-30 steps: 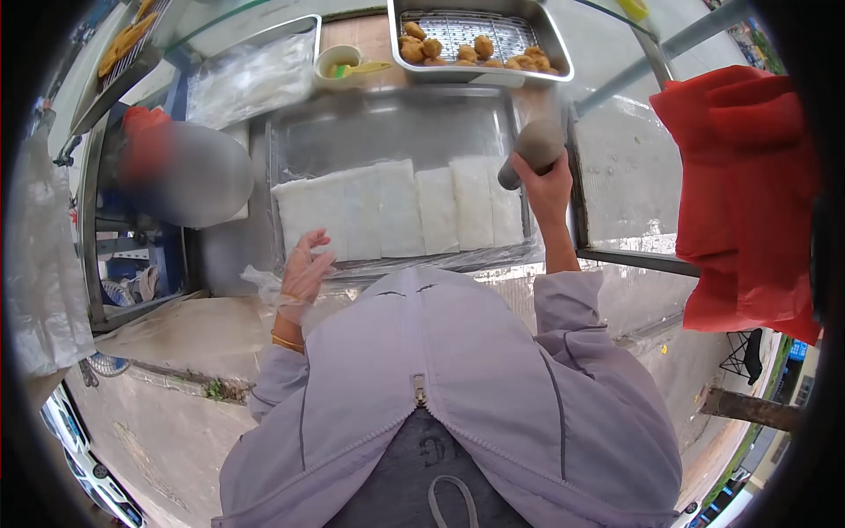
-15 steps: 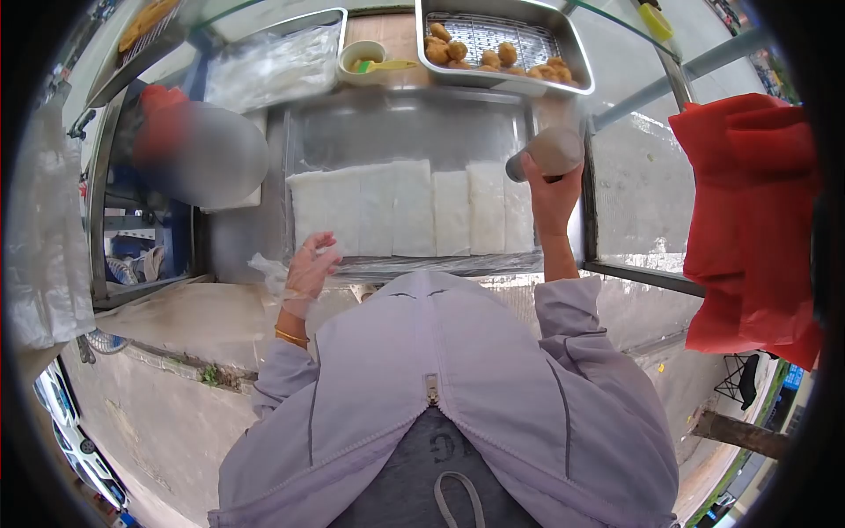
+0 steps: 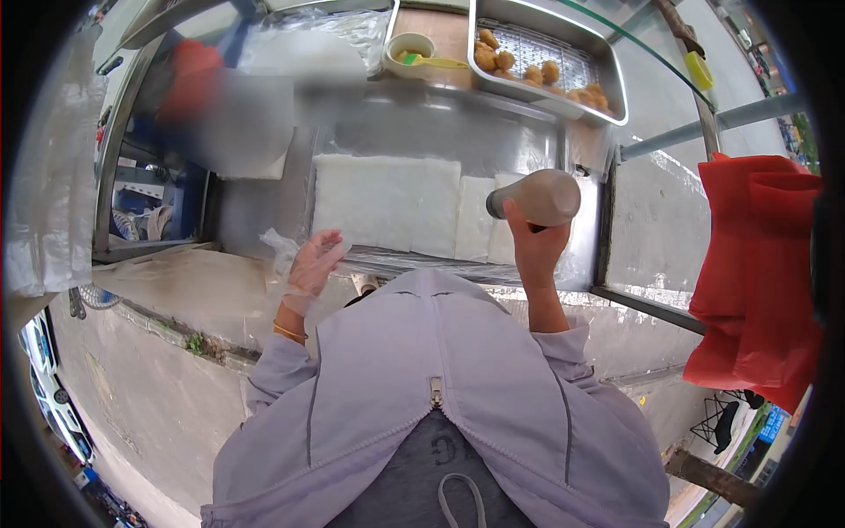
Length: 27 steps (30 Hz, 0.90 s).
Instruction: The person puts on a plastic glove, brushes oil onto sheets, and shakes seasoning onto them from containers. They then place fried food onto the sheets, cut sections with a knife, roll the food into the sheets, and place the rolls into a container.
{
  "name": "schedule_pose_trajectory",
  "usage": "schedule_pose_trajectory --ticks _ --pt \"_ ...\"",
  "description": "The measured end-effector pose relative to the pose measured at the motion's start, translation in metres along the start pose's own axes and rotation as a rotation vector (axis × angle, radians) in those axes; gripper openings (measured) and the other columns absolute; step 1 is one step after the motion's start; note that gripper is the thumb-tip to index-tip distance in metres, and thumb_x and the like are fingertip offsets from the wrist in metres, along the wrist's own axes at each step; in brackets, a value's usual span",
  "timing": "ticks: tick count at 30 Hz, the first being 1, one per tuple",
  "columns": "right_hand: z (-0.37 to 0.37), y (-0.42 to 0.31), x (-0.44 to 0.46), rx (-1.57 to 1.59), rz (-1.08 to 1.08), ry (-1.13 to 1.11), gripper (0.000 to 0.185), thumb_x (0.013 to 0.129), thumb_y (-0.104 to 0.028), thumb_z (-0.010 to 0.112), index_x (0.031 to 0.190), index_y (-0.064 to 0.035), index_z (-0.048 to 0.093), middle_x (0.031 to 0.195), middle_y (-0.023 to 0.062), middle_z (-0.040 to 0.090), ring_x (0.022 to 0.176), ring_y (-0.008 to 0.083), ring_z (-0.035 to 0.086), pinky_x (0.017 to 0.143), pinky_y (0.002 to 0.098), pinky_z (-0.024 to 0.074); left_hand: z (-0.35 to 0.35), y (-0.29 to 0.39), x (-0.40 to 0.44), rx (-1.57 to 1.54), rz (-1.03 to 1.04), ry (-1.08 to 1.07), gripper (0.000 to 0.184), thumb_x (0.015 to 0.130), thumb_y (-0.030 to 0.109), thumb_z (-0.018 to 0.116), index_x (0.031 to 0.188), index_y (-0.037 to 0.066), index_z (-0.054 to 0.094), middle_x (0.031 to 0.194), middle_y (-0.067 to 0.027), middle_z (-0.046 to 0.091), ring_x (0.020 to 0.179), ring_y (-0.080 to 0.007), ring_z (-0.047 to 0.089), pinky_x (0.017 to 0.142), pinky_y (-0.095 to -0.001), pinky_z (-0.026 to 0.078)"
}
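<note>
My right hand (image 3: 539, 246) is wrapped round a grey-brown bottle (image 3: 546, 197), tilted on its side with its dark end to the left. The bottle is over the right end of a row of flat white sheets (image 3: 387, 204), which lie side by side on a metal tray (image 3: 440, 119). My left hand (image 3: 317, 262), in a clear plastic glove, hovers at the tray's near left edge. Its fingers are apart and bent, with nothing between them. Loose clear film (image 3: 422, 262) runs along the tray's near edge.
Fried balls (image 3: 502, 62) lie in a rack-lined metal tray (image 3: 623, 97) at the back right. Beside it stand a cup (image 3: 411, 44) with a yellow-green brush and a plastic-covered tray (image 3: 393, 22). Red bags (image 3: 748, 264) hang at right; a metal frame (image 3: 605, 229) edges the counter.
The bottle in my right hand has moved nearer and left, from the tray's right edge to over the rightmost white sheets. The view has shifted; my left hand stays near the tray's corner.
</note>
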State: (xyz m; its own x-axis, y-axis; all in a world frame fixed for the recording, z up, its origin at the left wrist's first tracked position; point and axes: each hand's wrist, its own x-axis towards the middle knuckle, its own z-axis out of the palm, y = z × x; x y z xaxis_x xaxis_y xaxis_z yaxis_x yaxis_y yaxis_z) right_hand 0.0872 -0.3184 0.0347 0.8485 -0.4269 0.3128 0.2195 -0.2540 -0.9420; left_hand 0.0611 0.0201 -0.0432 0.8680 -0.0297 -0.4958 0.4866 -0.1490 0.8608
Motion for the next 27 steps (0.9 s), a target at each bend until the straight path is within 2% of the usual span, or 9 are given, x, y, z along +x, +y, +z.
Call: schedule_pose_trajectory --ticks 2,5,8,10,14,17,22,24,27 --pt "0.000 0.001 0.012 -0.142 -0.147 -0.054 0.045 0.077 -0.007 0.080 0.115 0.0016 0.057 0.101 0.0095 0.067 0.088 0.0165 0.066 0.075 0.0295 0.0540 -0.008 -0.006 -0.009 0.014 0.001 0.000 0.043 0.093 0.025 0.062 0.131 0.006 0.053 0.123 -0.0077 0.058 0.096 -0.0137 0.062 0.076 -0.0259 0.051" --pt "0.013 0.002 0.032 -0.171 0.035 -0.125 0.040 0.078 -0.006 0.079 0.113 0.0016 0.059 0.097 0.0095 0.068 0.086 0.0170 0.066 0.077 0.0286 0.0534 -0.014 -0.005 -0.007 -0.071 -0.015 0.025 0.043 0.093 0.026 0.063 0.130 0.007 0.053 0.123 -0.0076 0.057 0.095 -0.0137 0.063 0.077 -0.0256 0.051" --pt "0.026 0.000 0.032 -0.011 -0.170 -0.002 0.048 0.077 -0.012 0.082 0.116 -0.0006 0.056 0.100 0.0098 0.067 0.088 0.0169 0.066 0.078 0.0288 0.0523 -0.015 -0.006 -0.020 -0.007 -0.093 0.098 0.047 0.091 0.029 0.066 0.129 0.005 0.054 0.123 -0.0084 0.057 0.095 -0.0139 0.061 0.080 -0.0261 0.049" --pt "0.035 -0.010 0.024 -0.051 0.009 -0.267 0.054 0.077 -0.013 0.082 0.119 0.0002 0.053 0.101 0.0095 0.067 0.091 0.0163 0.065 0.079 0.0290 0.0526 -0.021 -0.003 -0.025 -0.119 -0.043 0.103 0.047 0.091 0.031 0.066 0.128 0.005 0.055 0.120 -0.0080 0.058 0.094 -0.0142 0.062 0.079 -0.0260 0.049" --pt "0.051 -0.011 0.004 0.053 -0.002 -0.272 0.055 0.076 -0.014 0.083 0.119 0.0003 0.053 0.101 0.0104 0.067 0.091 0.0162 0.066 0.074 0.0281 0.0535 -0.030 -0.013 -0.026 -0.028 -0.116 0.138 0.048 0.091 0.032 0.067 0.128 0.005 0.055 0.117 -0.0071 0.060 0.095 -0.0139 0.062 0.078 -0.0257 0.050" --pt "0.049 -0.011 0.002 -0.076 -0.152 -0.317 0.054 0.077 -0.013 0.082 0.120 0.0002 0.054 0.104 0.0106 0.067 0.092 0.0169 0.066 0.076 0.0285 0.0536 -0.039 -0.016 -0.038 -0.142 -0.018 0.184 0.047 0.090 0.033 0.067 0.127 0.005 0.056 0.115 -0.0065 0.061 0.095 -0.0135 0.062 0.078 -0.0258 0.050" --pt "0.066 -0.021 0.025 0.005 -0.292 -0.079 0.045 0.081 -0.011 0.079 0.117 0.0003 0.056 0.110 0.0086 0.063 0.095 0.0163 0.062 0.082 0.0278 0.0505 -0.046 -0.020 -0.042 -0.108 -0.038 0.204 0.044 0.091 0.032 0.066 0.125 0.005 0.058 0.115 -0.0064 0.061 0.094 -0.0132 0.062 0.078 -0.0258 0.050" --pt "0.077 -0.024 0.035 -0.069 -0.096 -0.171 0.044 0.078 -0.011 0.081 0.113 0.0013 0.058 0.106 0.0080 0.066 0.088 0.0126 0.063 0.074 0.0258 0.0521 -0.047 -0.024 -0.042 -0.137 -0.063 0.213 0.044 0.091 0.032 0.066 0.125 0.005 0.058 0.115 -0.0065 0.061 0.094 -0.0131 0.062 0.078 -0.0257 0.050" --pt "0.092 -0.025 0.029 0.040 -0.113 -0.194 0.045 0.077 -0.012 0.082 0.113 0.0004 0.057 0.105 0.0068 0.065 0.085 0.0107 0.061 0.071 0.0251 0.0514 -0.051 -0.024 -0.038 -0.133 -0.064 0.203 0.045 0.091 0.032 0.066 0.126 0.005 0.057 0.116 -0.0067 0.060 0.094 -0.0132 0.062 0.078 -0.0257 0.050"
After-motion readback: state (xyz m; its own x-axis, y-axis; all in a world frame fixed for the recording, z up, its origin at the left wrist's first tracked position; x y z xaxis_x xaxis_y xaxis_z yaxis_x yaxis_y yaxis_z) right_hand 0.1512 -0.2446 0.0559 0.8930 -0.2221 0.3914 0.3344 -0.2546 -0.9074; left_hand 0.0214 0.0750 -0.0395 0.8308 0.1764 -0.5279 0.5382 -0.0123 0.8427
